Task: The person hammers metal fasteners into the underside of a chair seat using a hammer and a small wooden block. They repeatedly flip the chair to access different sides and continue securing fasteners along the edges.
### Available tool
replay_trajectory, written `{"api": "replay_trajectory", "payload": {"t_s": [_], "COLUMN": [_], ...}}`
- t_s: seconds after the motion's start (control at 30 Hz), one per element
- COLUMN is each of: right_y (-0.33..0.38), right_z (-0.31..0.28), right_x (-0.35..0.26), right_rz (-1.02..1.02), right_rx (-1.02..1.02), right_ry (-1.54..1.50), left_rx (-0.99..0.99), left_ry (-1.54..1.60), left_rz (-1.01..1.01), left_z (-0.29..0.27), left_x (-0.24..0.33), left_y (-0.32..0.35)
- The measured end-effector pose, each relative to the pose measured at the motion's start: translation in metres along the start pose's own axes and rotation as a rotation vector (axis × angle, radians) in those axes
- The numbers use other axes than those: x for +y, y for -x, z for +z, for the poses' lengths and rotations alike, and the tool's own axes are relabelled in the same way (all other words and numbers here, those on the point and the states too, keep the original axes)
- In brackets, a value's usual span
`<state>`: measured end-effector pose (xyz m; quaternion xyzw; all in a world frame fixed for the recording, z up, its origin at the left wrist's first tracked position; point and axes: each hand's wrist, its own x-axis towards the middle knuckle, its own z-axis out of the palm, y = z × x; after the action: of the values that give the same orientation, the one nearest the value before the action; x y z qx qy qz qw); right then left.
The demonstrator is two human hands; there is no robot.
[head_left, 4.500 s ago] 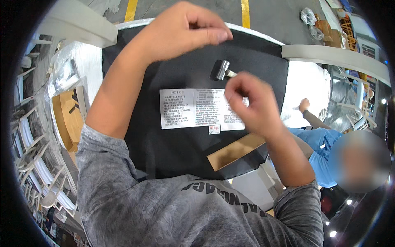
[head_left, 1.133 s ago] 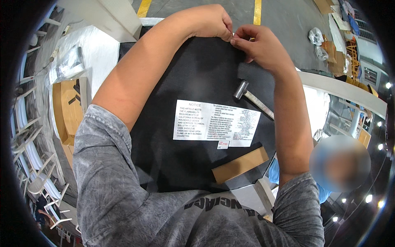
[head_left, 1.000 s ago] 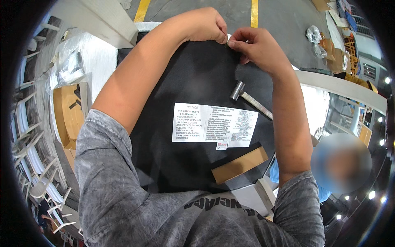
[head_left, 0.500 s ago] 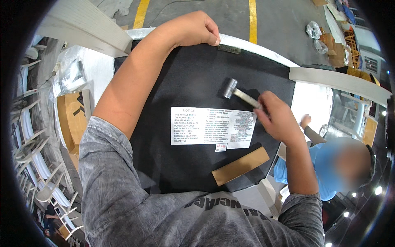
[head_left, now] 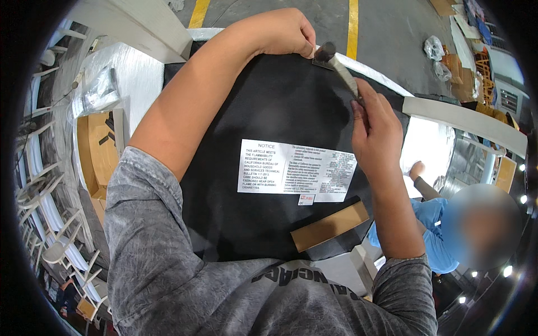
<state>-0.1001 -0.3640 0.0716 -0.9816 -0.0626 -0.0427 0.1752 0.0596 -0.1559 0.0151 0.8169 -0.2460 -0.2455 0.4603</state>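
My right hand [head_left: 376, 124] is closed around the pale handle of a hammer [head_left: 345, 77]. The dark, motion-smeared hammer head is over a small metal nameplate [head_left: 323, 65] at the far edge of a black fabric underside [head_left: 252, 106]. My left hand [head_left: 292, 35] reaches over to that same edge, thumb and finger pinched together by the plate's left end. What the pinch holds is too small to make out, and the hammer head partly hides the plate. A white printed label [head_left: 297, 171] lies on the middle of the fabric, a smaller tag below it.
A folded cardboard strip [head_left: 330, 225] rests on the fabric near me. Pale legs [head_left: 143, 28] rise at the far left and right [head_left: 465, 117]. An open cardboard box [head_left: 92, 157] stands at left, by white chair frames. A person in blue [head_left: 434, 224] works at right.
My right hand has swung the hammer up and away from me, from over the label to the nameplate. My left hand stays pinched at the plate; the whole view has shifted slightly.
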Motion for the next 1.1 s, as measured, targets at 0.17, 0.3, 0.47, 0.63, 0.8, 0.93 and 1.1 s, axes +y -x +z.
{"api": "replay_trajectory", "payload": {"t_s": [0.17, 0.3, 0.47, 0.63, 0.8, 0.93, 1.1], "right_y": [0.0, -0.003, -0.001, -0.003, 0.006, 0.008, 0.015], "right_z": [-0.005, -0.002, -0.006, -0.002, 0.001, 0.009, 0.021], "right_x": [0.0, 0.001, -0.001, 0.0, 0.006, 0.004, 0.012], "right_rz": [0.008, -0.021, 0.019, 0.01, 0.003, 0.085, 0.104], "right_rx": [0.042, 0.028, 0.059, -0.051, 0.094, -0.01, -0.017], "right_ry": [-0.051, -0.063, -0.063, 0.02, -0.082, -0.146, -0.126], "left_rx": [0.042, 0.011, 0.023, 0.019, 0.008, 0.008, 0.024], "left_ry": [0.004, -0.008, -0.05, -0.042, -0.017, -0.011, -0.051], "left_rz": [0.009, 0.018, -0.02, 0.02, 0.003, 0.007, -0.015], "left_z": [0.004, 0.001, 0.002, 0.002, 0.003, 0.002, 0.004], "left_x": [-0.003, -0.004, 0.003, -0.003, -0.002, -0.009, 0.003], "left_y": [-0.001, -0.001, 0.002, -0.001, -0.001, -0.001, -0.001]}}
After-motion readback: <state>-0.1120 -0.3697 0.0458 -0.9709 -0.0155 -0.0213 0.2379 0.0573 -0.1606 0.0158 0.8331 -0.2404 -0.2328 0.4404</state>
